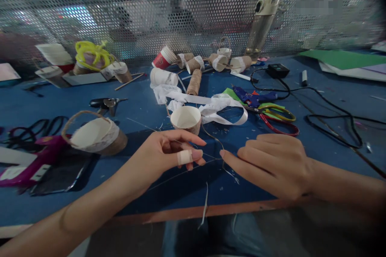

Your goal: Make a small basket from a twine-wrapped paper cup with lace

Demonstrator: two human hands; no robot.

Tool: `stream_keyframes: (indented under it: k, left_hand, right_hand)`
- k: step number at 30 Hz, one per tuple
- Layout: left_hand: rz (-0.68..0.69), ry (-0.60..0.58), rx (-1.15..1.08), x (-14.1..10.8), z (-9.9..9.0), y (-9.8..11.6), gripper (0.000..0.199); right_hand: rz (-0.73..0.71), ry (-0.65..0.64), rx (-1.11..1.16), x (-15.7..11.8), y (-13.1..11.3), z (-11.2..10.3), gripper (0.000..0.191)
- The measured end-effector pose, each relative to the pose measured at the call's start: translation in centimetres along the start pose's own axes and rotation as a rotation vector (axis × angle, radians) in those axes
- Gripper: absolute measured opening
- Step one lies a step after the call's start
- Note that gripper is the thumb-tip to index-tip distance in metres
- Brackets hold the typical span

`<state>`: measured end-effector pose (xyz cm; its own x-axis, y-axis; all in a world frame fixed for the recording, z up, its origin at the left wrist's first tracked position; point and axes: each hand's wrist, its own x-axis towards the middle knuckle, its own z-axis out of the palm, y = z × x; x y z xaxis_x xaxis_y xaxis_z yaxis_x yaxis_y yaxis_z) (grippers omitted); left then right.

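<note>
My left hand, with a bandage around its thumb, is closed in a loose pinch near a small paper cup with a brown wrap. Thin strands of thread run from its fingertips toward the right. My right hand has its fingers curled, the forefinger reaching left to a thin twine at its tip. That hand's thumb is hidden. The twine comes from beside the cup, and a loose end hangs below the fingertip. The cup stands upright just beyond my left hand.
White ribbon, scissors and a blue glue gun lie beyond the hands. A handled cup basket and a purple glue gun are at left. A twine roll, several cups and a bottle stand farther back.
</note>
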<state>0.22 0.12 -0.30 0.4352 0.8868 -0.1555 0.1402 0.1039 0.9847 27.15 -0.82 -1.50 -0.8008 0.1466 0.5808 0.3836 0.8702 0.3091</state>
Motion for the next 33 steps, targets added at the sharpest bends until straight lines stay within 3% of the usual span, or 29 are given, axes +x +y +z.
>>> stream_keyframes:
  k: [7, 20, 28, 33]
  left_hand:
    - [0.034, 0.038, 0.018, 0.0, 0.2, -0.2, 0.012]
    - [0.118, 0.061, 0.144, 0.0, -0.3, 0.1, 0.004]
    - [0.077, -0.083, 0.153, 0.1, -1.0, 0.4, 0.009]
    - [0.12, -0.094, 0.228, -0.2, -1.5, 0.0, 0.011]
  right_hand:
    - [0.112, 0.01, 0.008, 0.1, 0.2, 0.6, 0.013]
    - [0.194, 0.038, 0.113, -0.1, 0.8, 1.0, 0.012]
    - [0.262, 0.047, 0.201, -0.6, 1.3, 1.3, 0.009]
    - [0.288, 0.031, 0.251, -0.8, 1.5, 1.4, 0.009]
